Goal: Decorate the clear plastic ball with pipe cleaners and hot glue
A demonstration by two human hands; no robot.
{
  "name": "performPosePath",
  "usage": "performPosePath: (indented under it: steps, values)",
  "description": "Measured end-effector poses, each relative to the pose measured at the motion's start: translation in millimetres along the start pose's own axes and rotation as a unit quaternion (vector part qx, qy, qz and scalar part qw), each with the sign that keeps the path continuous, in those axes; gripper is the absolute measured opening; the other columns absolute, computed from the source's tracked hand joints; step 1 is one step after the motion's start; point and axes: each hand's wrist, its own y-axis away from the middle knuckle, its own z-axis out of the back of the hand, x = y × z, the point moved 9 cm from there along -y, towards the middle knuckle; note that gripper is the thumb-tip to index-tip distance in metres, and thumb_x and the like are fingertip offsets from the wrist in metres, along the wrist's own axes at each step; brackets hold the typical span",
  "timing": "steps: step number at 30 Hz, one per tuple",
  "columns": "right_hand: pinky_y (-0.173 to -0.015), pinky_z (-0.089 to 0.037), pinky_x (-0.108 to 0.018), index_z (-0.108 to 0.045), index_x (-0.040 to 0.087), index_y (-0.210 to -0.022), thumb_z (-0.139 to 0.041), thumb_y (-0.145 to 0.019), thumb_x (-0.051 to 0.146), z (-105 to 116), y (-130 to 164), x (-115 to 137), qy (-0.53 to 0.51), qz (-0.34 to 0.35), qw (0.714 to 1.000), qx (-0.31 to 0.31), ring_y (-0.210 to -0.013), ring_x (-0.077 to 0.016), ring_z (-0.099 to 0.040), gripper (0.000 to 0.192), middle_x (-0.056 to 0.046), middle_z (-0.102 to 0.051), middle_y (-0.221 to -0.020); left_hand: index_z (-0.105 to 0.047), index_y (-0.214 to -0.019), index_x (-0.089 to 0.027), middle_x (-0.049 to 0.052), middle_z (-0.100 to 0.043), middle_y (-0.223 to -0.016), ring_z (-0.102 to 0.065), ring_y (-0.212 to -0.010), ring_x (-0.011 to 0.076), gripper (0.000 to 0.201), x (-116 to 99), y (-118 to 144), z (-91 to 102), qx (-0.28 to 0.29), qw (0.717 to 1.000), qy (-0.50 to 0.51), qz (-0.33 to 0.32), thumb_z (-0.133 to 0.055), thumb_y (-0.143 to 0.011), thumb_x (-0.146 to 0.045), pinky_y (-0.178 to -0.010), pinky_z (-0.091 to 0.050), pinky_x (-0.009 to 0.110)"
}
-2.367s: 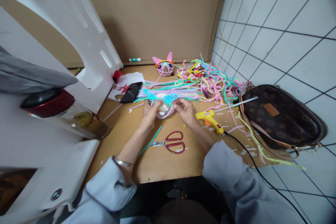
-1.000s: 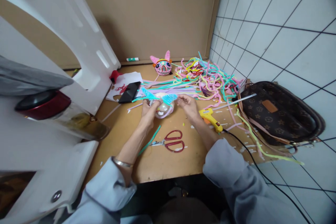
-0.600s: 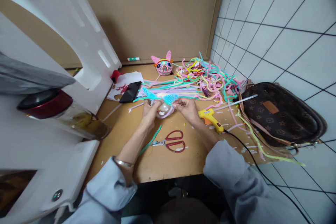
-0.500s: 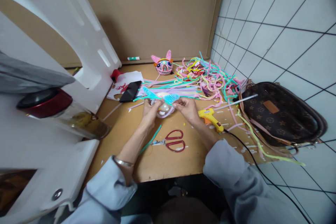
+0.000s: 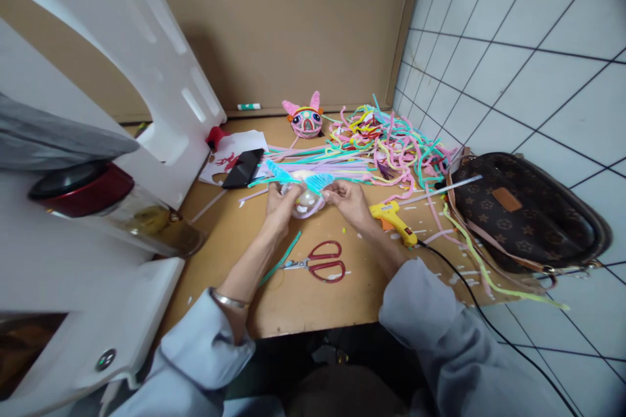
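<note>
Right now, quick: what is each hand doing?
Left hand: closed on the clear ball with blue pipe-cleaner ears.
Right hand: fingers pinching the right blue ear.

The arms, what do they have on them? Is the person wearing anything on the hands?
Both arms wear loose, pale grey-blue sleeves, pushed up a little from the wrists. The left wrist carries a thin silver bangle. The left hand and right hand are bare: no gloves, and no rings that I can make out.
</note>
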Motion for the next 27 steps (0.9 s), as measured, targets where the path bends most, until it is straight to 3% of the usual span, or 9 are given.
performPosePath:
  steps: [3, 17, 27]
  values:
    - [-0.064, -0.047, -0.027, -0.065, 0.019, -0.070, -0.067, -0.067, 0.025, 0.3, -1.5, 0.8, -0.010, 0.002, 1.000, 0.017, -0.062, -0.0136, -0.060, 0.007, 0.002, -0.066, -0.065, -0.051, -0.084, -0.023, -0.003, -0.062, -0.074, -0.058, -0.067, 0.0144, 0.045, -2.9, 0.5, 0.9, -0.007, 1.000, -0.005, 0.000, -0.080, -0.053, -0.037, -0.061, -0.047, 0.026]
    - [-0.062, -0.043, -0.026, -0.061, 0.021, -0.072, -0.062, -0.069, 0.019, 2.4, -0.9, 2.4, 0.094, 0.020, 0.995, -0.015, -0.062, -0.0127, -0.057, 0.004, 0.003, -0.063, -0.066, -0.051, -0.083, -0.023, -0.003, -0.060, -0.073, -0.057, -0.067, 0.0147, 0.046, -5.6, 3.7, -0.3, -0.009, 1.000, -0.022, -0.004, -0.080, -0.051, -0.036, -0.061, -0.044, 0.027]
    - [-0.069, -0.047, -0.029, -0.060, 0.022, -0.076, -0.068, -0.064, 0.023, -0.4, 1.0, 5.9, 0.007, -0.005, 1.000, 0.008, -0.067, -0.0149, -0.059, 0.015, 0.004, -0.064, -0.070, -0.050, -0.088, -0.023, -0.001, -0.064, -0.081, -0.061, -0.072, 0.0162, 0.048, -8.8, 14.6, -4.1, -0.010, 1.000, 0.010, -0.014, -0.080, -0.052, -0.035, -0.066, -0.048, 0.028]
